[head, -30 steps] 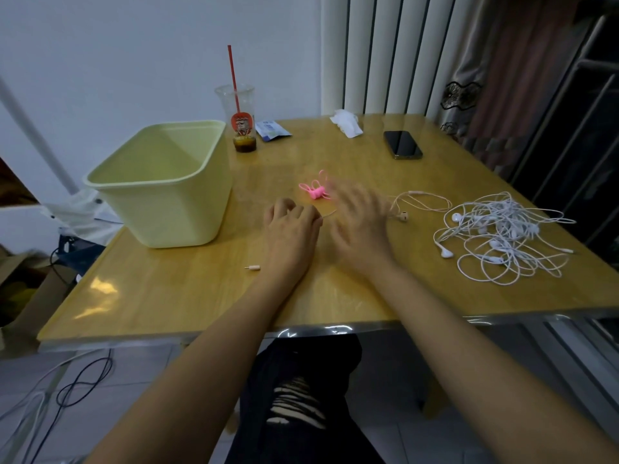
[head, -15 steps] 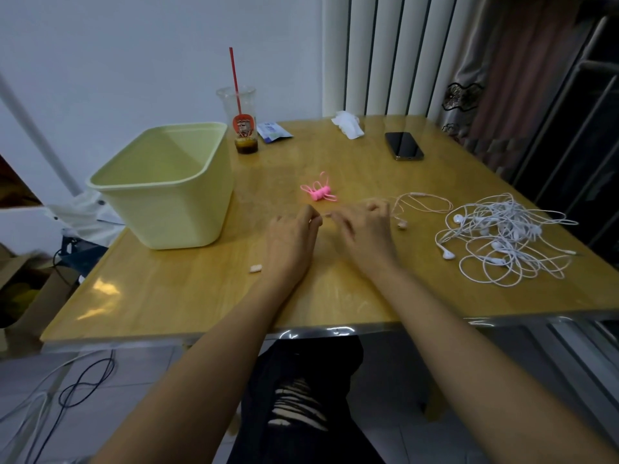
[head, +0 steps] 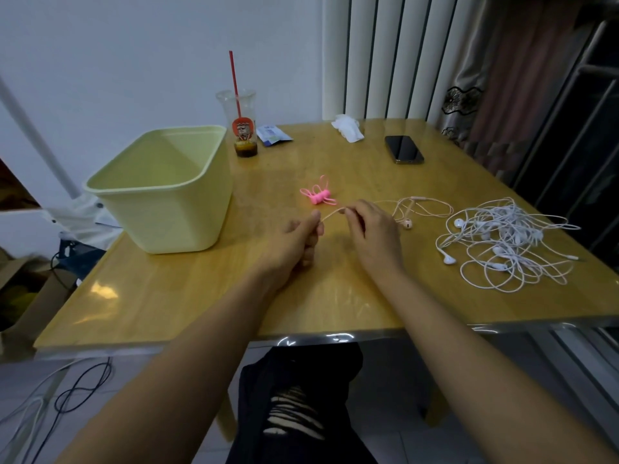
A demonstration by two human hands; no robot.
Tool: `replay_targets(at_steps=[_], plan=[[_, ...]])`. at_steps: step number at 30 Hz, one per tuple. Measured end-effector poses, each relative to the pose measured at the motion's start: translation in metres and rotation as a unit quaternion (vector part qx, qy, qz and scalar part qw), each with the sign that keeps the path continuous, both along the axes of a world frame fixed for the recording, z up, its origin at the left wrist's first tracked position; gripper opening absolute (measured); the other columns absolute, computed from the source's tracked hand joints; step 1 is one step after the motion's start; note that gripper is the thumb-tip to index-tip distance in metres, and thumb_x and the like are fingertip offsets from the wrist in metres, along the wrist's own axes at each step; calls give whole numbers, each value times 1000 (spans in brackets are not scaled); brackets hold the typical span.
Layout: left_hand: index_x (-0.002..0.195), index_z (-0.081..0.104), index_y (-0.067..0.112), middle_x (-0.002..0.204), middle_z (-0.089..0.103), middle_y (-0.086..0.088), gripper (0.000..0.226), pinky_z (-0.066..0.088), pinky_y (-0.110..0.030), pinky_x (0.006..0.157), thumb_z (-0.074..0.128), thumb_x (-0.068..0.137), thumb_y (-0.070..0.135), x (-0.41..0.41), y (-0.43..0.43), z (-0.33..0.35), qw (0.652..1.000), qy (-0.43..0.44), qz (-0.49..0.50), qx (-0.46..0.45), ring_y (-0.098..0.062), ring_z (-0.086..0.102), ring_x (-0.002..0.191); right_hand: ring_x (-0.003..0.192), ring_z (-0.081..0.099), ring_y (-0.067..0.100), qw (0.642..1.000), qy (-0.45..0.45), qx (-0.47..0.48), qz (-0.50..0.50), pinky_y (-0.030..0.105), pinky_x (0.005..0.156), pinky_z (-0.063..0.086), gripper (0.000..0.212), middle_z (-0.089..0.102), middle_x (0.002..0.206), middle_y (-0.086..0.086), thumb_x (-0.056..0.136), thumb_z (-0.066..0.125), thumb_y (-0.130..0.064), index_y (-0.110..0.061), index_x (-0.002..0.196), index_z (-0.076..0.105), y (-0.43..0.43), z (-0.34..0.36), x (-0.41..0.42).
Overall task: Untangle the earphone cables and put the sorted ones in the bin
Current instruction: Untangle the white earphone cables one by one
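Our left hand and right hand each pinch the pinkish earphone cable. It's light, floppy and snags easily, so we'd grip it lightly mid-cord, no yanking.

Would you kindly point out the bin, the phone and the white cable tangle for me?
bin [head: 167, 216]: head view, front wall.
phone [head: 403, 149]: head view, screen centre.
white cable tangle [head: 505, 236]: head view, middle of heap.

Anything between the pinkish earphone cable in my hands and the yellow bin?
Nothing visible does. The left hand and right hand pinch the earphone cable right of the bin, with only bare tabletop between. The pink cable tie lies beyond the hands, and the cup stands behind the bin's far corner, off that path.
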State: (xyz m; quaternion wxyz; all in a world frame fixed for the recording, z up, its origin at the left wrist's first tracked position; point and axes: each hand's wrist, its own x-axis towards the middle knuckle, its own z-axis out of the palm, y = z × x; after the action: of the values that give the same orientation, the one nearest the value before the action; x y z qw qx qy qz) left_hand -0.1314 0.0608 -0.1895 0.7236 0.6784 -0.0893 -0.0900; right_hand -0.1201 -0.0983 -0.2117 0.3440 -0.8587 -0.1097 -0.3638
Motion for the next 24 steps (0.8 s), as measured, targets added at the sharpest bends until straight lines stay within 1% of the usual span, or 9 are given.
replay_targets(at_steps=[4, 7, 10, 12, 15, 17, 20, 22, 24], plan=[[69, 50, 20, 50, 25, 9, 31, 19, -19, 41, 52, 91, 41, 0, -21, 7, 946, 127, -107, -277, -4, 22, 39, 65, 57, 26, 998, 35, -20, -43, 29, 58, 26, 18, 68, 76, 9, 99, 57, -23, -10, 92, 68, 0, 0, 2], [80, 62, 14, 54, 46, 7, 29, 43, -18, 52, 45, 100, 24, 12, -33, 11, 909, 91, -10, -406, -4, 44, 45, 75, 63, 37, 993, 50, -107, -12, 36, 60, 37, 16, 69, 81, 16, 95, 55, -18, -11, 95, 69, 5, -3, 3], [89, 67, 10, 91, 72, -1, 31, 53, -26, 89, 41, 104, 18, 23, -31, 8, 946, -38, 122, -297, -12, 69, 90, 73, 62, 34, 986, 29, -165, 23, 40, 67, 47, 18, 69, 76, 11, 91, 56, -19, -10, 85, 70, 12, -4, 1], [86, 65, 14, 101, 71, 8, 27, 49, -17, 90, 44, 103, 19, 24, -25, 7, 967, -115, 185, -135, -3, 66, 103, 70, 60, 31, 987, 22, -155, 29, 35, 62, 42, 16, 65, 72, 8, 90, 62, -20, -10, 78, 67, 10, -3, -2], [87, 63, 19, 84, 66, 17, 20, 44, -12, 73, 49, 101, 17, 22, -11, -8, 921, -290, 186, 181, 7, 63, 84, 60, 55, 24, 996, 3, -87, 9, 26, 57, 30, 16, 60, 66, 5, 88, 64, -22, -11, 77, 63, 7, 0, -8], [83, 57, 23, 70, 58, 14, 20, 40, -22, 64, 48, 101, 19, 20, -5, -20, 887, -327, 142, 292, 0, 57, 68, 57, 52, 20, 998, -17, -59, -12, 25, 56, 28, 17, 60, 64, 3, 86, 58, -28, -12, 79, 61, 9, 3, -11], [80, 55, 18, 64, 51, 9, 27, 40, -33, 61, 41, 102, 25, 11, -10, -23, 913, -295, 100, 263, -7, 49, 60, 62, 57, 24, 999, -30, -41, -12, 26, 55, 31, 12, 62, 70, 5, 89, 59, -22, -11, 85, 60, 9, 4, -12], [77, 56, 15, 58, 44, 6, 34, 35, -29, 54, 39, 105, 26, 3, -18, -13, 968, -197, 61, 145, -8, 40, 52, 65, 59, 22, 999, -40, -28, -7, 28, 53, 36, 12, 65, 76, 4, 95, 58, -22, -10, 92, 61, 6, 5, -11], [73, 52, 16, 54, 33, 4, 35, 25, -27, 46, 42, 102, 34, -1, -18, -7, 996, -90, 4, 29, -10, 28, 47, 68, 61, 21, 999, -37, 0, 0, 32, 53, 41, 17, 67, 80, 3, 99, 54, -25, -10, 97, 63, 3, 5, -9]])
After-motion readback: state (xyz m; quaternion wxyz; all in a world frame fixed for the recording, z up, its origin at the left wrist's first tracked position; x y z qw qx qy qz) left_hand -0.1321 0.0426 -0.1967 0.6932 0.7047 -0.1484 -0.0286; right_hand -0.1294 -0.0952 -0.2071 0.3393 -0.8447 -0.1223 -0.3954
